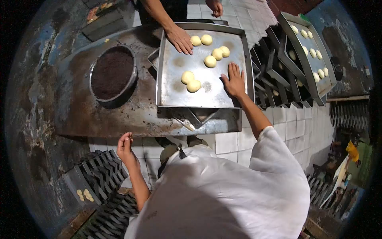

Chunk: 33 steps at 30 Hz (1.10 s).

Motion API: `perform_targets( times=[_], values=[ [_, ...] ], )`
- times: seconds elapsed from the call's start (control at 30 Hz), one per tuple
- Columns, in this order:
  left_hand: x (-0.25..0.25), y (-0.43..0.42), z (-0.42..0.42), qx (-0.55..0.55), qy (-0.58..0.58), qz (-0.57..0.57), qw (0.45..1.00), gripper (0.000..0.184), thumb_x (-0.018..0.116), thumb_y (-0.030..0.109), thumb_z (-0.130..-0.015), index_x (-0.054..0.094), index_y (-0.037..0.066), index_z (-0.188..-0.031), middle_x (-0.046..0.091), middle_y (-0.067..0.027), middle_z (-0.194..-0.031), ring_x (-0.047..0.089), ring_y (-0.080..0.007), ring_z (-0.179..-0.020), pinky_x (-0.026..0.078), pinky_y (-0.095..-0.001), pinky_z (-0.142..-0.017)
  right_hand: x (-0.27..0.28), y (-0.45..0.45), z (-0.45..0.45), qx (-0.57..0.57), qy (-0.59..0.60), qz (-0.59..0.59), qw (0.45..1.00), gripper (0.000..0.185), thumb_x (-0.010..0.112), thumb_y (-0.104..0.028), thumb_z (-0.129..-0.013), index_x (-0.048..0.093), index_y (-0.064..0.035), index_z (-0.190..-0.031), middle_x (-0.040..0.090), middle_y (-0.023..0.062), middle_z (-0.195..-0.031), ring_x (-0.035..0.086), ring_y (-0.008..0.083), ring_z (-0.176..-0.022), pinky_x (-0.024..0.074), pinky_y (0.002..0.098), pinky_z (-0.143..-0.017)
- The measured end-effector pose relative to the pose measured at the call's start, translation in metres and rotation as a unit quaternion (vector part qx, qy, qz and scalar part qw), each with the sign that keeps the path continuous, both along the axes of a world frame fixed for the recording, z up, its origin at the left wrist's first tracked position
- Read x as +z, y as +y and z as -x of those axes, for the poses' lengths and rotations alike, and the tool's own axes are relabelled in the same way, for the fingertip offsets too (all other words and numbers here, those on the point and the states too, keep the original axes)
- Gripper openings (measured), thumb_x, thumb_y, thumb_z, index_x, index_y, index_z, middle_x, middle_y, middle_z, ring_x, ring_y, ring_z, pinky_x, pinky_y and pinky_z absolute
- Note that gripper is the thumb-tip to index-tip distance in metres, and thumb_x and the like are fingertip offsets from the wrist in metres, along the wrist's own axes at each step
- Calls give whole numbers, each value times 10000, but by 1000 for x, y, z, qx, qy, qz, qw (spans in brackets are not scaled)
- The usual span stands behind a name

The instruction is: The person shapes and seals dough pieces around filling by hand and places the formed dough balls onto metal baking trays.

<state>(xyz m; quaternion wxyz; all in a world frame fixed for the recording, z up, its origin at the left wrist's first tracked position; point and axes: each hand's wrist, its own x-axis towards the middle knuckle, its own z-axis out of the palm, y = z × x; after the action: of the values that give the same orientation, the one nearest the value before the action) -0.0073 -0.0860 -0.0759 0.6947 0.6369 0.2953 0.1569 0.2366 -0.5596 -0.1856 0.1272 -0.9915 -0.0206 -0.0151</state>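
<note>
My right hand [234,81] lies flat with fingers outstretched on the right part of a metal baking tray [171,87]. Close by, to its left, sits a group of three pale round dough balls [210,61]. Two more dough balls [193,85] touch each other toward the tray's near side, and another pair [206,39] is near the far side. My left hand [125,144] hangs just off the table's front edge, its fingers curled together, with nothing visible in them. Across the table, a co-worker's hand [180,38] rests on the tray beside the far pair.
A round pan of dark crumbly filling [112,73] stands on the worn table [75,95], left of the tray. Stacked trays rise at the right, the top tray [324,75] holding several dough pieces. More stacked trays [101,171] stand at the lower left. The co-worker's other hand [215,7] is beyond the table.
</note>
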Motion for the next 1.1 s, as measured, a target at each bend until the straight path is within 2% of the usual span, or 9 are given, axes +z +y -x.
perform_targets(
  times=[0.13, 0.27, 0.43, 0.57, 0.63, 0.83, 0.97, 1.07, 1.1],
  values=[
    [3, -2, 4, 35, -29, -9, 999, 161, 635, 114, -1001, 708, -5, -1080, 717, -97, -1100, 653, -153, -1015, 498, -289, -884, 5, 4, -1, 10, 2, 67, 998, 814, 469, -554, -1010, 199, -78, -1613, 194, 133, -1681, 139, 323, -1560, 89, 592, -1230],
    [-18, 4, 6, 52, -30, 7, 998, 154, 646, 112, -996, 707, -9, -1069, 711, -75, -1056, 623, -126, -942, 495, -282, -867, 47, 51, -26, 86, -189, 3, 978, 341, 708, -281, -897, 649, -74, -1161, 672, 94, -1074, 612, 279, -1044, 396, 461, -971],
    [9, -27, -32, 10, -31, -14, 999, 151, 648, 116, -989, 711, -3, -1059, 713, -66, -1043, 626, -137, -925, 483, -286, -883, 26, 82, -61, 89, -168, 155, 969, 254, 709, -225, -853, 674, -82, -1061, 692, 114, -1025, 637, 280, -1030, 400, 505, -921],
    [30, -63, -66, -91, -71, -23, 993, 185, 646, 124, -990, 709, -20, -1088, 717, -78, -1045, 638, -146, -1020, 475, -276, -932, 84, 90, -32, -12, -50, -82, 995, 189, 641, -156, -927, 709, -42, -1061, 741, 88, -985, 677, 275, -892, 417, 427, -946],
    [37, -89, -87, -167, -50, -4, 985, 226, 655, 170, -989, 714, -6, -1119, 710, -85, -1116, 651, -174, -1044, 501, -322, -927, 106, 88, -7, 2, 82, -535, 841, 204, 615, -162, -969, 699, 0, -1061, 721, 69, -975, 649, 172, -940, 437, 347, -934],
    [57, -147, -126, -225, -117, 294, 921, 369, 687, 163, -985, 601, -64, -1263, 698, -106, -1161, 666, -166, -1034, 529, -313, -916, 185, 164, 77, 16, 246, -744, 621, 356, 570, -330, -1045, 663, -26, -1206, 679, 30, -1071, 604, 113, -982, 471, 280, -900],
    [46, -125, -118, -213, -90, 283, 931, 313, 683, 168, -988, 618, -49, -1205, 695, -95, -1124, 662, -158, -1032, 514, -302, -953, 157, 219, 93, 2, -7, -535, 845, 415, 619, -430, -1007, 640, -16, -1017, 678, 106, -864, 650, 213, -804, 509, 363, -730],
    [37, -99, -102, -204, -51, 328, 921, 342, 635, 217, -1022, 592, -38, -1245, 668, -95, -1181, 643, -167, -1070, 504, -323, -980, 135, 260, 110, -51, -36, -509, 858, 355, 650, -351, -986, 629, 3, -1011, 662, 240, -799, 661, 347, -699, 510, 424, -674],
    [30, -88, -98, -202, -50, 332, 920, 342, 635, 217, -1022, 592, -38, -1245, 668, -95, -1181, 643, -167, -1070, 504, -323, -980, 117, 269, 113, -43, 14, -536, 843, 378, 630, -378, -1002, 647, -1, -1004, 685, 162, -789, 660, 285, -691, 515, 393, -679]
  ],
)
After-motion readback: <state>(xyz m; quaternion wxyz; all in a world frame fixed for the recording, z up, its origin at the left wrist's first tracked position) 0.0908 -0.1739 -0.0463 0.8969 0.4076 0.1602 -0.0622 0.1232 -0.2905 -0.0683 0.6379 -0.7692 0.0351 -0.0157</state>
